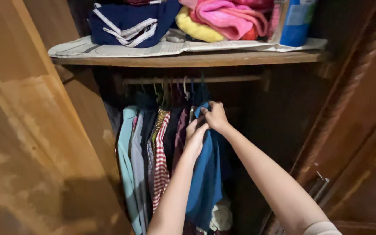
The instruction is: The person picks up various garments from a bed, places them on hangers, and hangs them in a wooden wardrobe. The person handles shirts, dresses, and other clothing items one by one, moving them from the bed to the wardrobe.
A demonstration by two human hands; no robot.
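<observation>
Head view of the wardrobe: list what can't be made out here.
- Blue garment: its hanger, hidden by the right hand and shadow.
- Left hand: grip hidden, palm faces away.
- Blue container: top cut off by the upper edge.
- Wardrobe bottom: too dark.

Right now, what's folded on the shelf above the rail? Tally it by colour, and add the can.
Navy folded cloth with white stripes: 1
Yellow folded cloth: 1
Pink folded cloth: 1
Blue can: 1
Total: 4

More may lie behind, hidden. Both hands, left hand and right hand, are below on the blue hanging garment.
</observation>
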